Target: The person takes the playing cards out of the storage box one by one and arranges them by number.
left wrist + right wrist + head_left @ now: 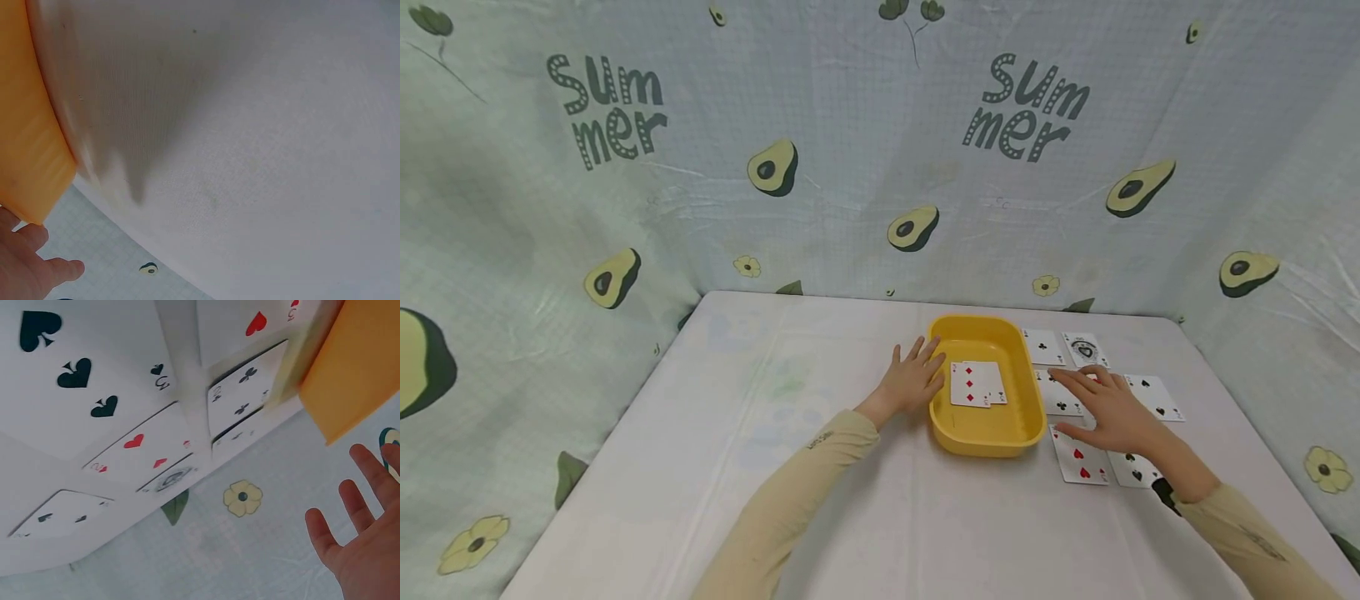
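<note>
A yellow plastic tray (988,447) stands on the table with a three of diamonds (970,385) lying over another card inside it. My left hand (910,379) is at the tray's left side, fingers spread against its rim. My right hand (1123,417) hovers over face-up cards right of the tray, fingers extended and holding nothing. Around it lie a two of clubs (1058,398), a two of spades (1157,398), a three of hearts (1079,463) and a three of spades (1131,470). The two of hearts (140,442) shows in the right wrist view.
Behind those cards lie an ace of clubs (1042,346) and an ace of spades (1084,348), close to the tray's right side. A white cloth covers the table (715,417). Patterned fabric (850,108) with avocados hangs at the back and sides.
</note>
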`<state>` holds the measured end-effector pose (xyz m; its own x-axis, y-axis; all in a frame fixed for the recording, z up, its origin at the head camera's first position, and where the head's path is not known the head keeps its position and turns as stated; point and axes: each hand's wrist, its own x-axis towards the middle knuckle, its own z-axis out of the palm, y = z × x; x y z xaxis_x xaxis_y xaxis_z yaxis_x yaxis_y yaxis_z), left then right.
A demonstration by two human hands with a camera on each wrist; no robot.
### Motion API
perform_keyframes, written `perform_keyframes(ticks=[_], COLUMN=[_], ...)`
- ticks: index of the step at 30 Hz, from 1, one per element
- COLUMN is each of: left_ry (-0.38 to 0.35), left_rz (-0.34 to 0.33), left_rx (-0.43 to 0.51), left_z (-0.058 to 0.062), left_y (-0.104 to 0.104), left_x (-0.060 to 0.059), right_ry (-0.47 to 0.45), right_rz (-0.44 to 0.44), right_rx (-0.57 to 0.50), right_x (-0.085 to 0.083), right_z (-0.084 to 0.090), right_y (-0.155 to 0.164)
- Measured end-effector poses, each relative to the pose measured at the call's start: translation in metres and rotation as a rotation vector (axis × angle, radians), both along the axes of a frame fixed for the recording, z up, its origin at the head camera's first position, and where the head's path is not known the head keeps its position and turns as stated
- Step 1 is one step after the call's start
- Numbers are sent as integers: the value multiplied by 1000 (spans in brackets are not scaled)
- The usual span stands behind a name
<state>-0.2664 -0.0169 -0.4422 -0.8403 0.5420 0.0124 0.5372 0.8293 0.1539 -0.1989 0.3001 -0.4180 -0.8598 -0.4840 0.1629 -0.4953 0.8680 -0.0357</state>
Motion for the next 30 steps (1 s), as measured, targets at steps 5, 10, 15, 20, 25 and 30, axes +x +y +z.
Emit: perform_keyframes(ticks=[5, 10, 15, 20, 25, 30], left_ry=[6, 15, 17, 11, 6, 4], left_rz=[4, 11, 19, 5, -11, -5], left_rx=[-5, -31, -33, -14, 1, -16], left_z=[-1, -4, -5, -5, -5, -4], left_y=[-1, -4, -8, -6, -1, 2], left_x=[0, -1, 0, 0, -1, -3], right_ry=[18, 64, 93, 86, 79, 26], right_rz=[58, 106, 124, 137, 142, 127], right_rx=[-2, -33, -46, -62, -66, -33], right_x=[-9, -15, -19, -22, -30, -39], right_z=[2, 7, 14, 19, 20, 16], right_y=[-9, -15, -22, -28, -38, -51])
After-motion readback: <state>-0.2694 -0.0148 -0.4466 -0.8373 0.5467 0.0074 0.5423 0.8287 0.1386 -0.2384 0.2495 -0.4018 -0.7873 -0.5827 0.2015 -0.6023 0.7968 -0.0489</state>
